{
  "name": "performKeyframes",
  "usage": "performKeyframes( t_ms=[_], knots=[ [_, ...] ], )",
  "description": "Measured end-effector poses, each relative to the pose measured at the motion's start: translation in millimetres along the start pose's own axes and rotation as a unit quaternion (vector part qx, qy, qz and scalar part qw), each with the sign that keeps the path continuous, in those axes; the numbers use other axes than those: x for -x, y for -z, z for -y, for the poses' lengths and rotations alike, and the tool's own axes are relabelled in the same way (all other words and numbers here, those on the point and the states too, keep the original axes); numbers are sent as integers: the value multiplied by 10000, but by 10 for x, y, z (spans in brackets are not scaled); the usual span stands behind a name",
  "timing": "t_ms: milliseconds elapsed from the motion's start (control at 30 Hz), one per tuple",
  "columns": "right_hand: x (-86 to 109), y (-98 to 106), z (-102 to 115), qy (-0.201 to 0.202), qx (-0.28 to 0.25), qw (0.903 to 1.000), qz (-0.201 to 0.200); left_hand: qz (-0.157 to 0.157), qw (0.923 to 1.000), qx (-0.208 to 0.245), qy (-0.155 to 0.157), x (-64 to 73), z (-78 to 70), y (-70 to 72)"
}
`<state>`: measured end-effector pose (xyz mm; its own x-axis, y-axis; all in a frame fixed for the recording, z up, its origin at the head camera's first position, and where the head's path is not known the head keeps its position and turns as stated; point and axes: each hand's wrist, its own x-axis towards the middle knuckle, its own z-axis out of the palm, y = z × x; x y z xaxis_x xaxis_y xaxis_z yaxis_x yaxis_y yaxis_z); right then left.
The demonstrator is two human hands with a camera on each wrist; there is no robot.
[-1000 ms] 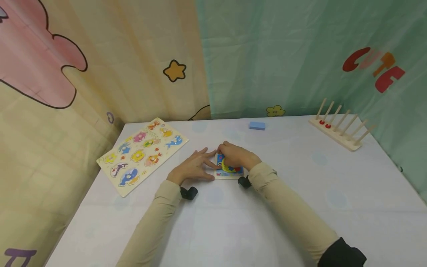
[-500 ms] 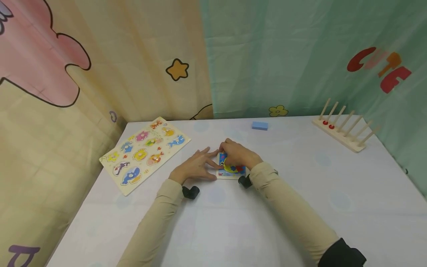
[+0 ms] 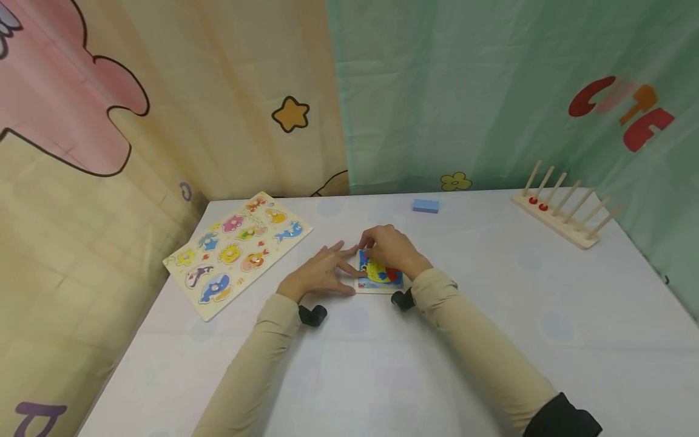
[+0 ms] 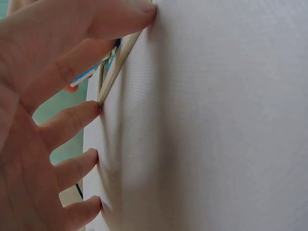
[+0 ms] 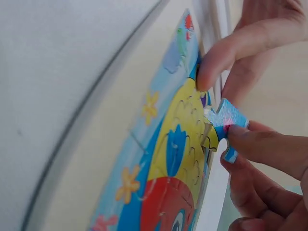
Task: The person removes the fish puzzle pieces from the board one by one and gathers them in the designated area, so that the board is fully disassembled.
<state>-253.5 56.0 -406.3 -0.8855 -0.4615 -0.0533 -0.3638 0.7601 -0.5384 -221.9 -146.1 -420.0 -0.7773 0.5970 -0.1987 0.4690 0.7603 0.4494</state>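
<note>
Piece [image 5: 225, 114]: thumb and fingers of the right hand [image 3: 392, 247] pinch it, tilted, above the far left part of the puzzle [image 3: 378, 279]; whether it touches down cannot be told. Being pinched rather than palmed, it has part of its outline bare, which probably makes it easier to turn and line up.
Puzzle: flat on the table [image 3: 349, 370], between the hands, printed yellow, red and blue inside a pale border. Its central spot likely suits both arms, since each reaches it from its own side.
Left hand [image 3: 321, 272]: fingers straight and spread, gripping nothing, along the puzzle's left edge. Thumb sits by the near left corner, while the index finger reaches in over the print. The spread seems meant to steady the puzzle against sliding.
Right hand: bent over the far left part, wrist to the right, so most of the print stays in sight.
Board [image 3: 277, 247]: slanted on the left, animal shapes in it, apart from the hands and perhaps aside to leave elbow room.
Block [image 3: 425, 206]: blue, by the table's far edge, touched by neither hand.
Rack [image 3: 562, 229]: far right, pegs up, red beads [image 3: 543, 207] low towards its far end.
Curtain [image 3: 404, 91]: hangs behind the table.
</note>
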Motion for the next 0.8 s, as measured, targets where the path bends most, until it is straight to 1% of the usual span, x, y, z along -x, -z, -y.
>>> performKeyframes(
  t_ms=[67, 167, 300, 367, 433, 533, 633, 733, 800],
  knots=[
    [8, 17, -20, -53, -273, 9996, -88, 5, 10000, 4, 5, -3, 4, -3],
    [22, 42, -55, -34, -836, 9964, -112, 28, 10000, -10, 4, -7, 11, -5],
    [39, 59, -137, -101, -1557, 9876, -188, 44, 10000, -43, 2, -9, 6, -2],
    [55, 82, -194, -142, -1758, 9841, -210, 51, 10000, -63, -7, -13, 3, -1],
    [76, 113, -258, -269, -1958, 9801, -181, 66, 10000, -70, -11, -14, -2, 1],
    [133, 186, -354, -492, -2174, 9748, -75, 87, 9999, -60, 13, -15, -7, 4],
    [209, 270, -465, -819, -2326, 9691, 14, 99, 9999, -29, 41, -10, -15, 9],
    [296, 348, -601, -1071, -2308, 9671, 59, 90, 9999, 30, 69, -2, -20, 12],
    [357, 395, -716, -1160, -2227, 9679, 83, 87, 9999, 83, 86, 2, -21, 11]
  ],
)
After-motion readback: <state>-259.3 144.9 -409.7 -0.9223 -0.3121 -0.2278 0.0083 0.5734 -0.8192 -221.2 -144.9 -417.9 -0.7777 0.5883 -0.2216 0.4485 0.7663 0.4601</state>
